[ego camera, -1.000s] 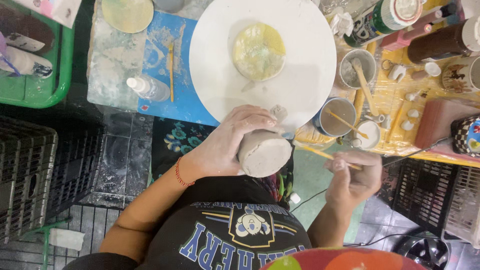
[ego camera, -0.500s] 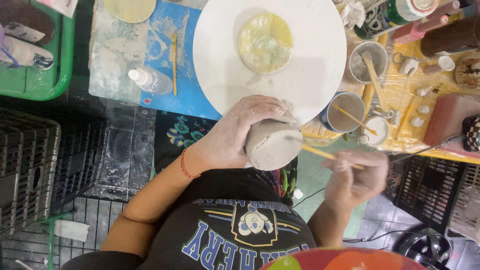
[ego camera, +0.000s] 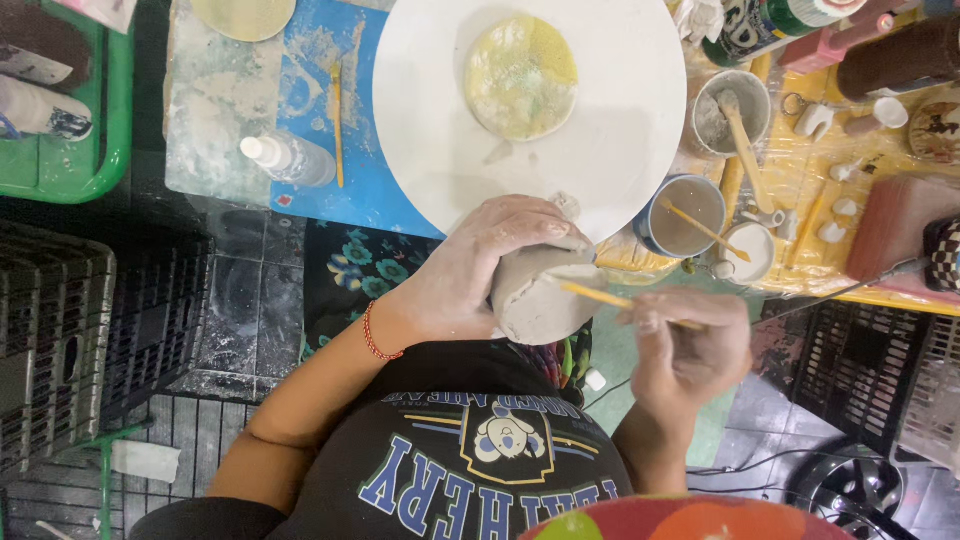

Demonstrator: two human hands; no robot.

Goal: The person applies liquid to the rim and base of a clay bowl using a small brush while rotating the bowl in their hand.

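Note:
My left hand [ego camera: 480, 268] grips a grey unfired clay cup [ego camera: 535, 298], tilted on its side over my lap. My right hand [ego camera: 690, 352] holds a thin yellow-handled brush [ego camera: 598, 295] whose tip reaches the cup's rim. Just beyond the cup lies a large white round board [ego camera: 440, 130] carrying a flat yellowish clay disc [ego camera: 521, 76]. A red cord bracelet [ego camera: 372, 335] circles my left wrist.
A blue mat [ego camera: 310, 130] holds a small white bottle [ego camera: 285, 158] and a yellow stick [ego camera: 337, 120]. Right of the board stand a slip cup with a brush [ego camera: 682, 216], a bucket with a wooden stick [ego camera: 733, 115] and small white pieces. A green tray [ego camera: 90, 150] and black crates [ego camera: 60, 340] sit left.
The view has shifted slightly. My left hand has tipped the cup more onto its side, and my right hand has brought the brush in along the cup's rim.

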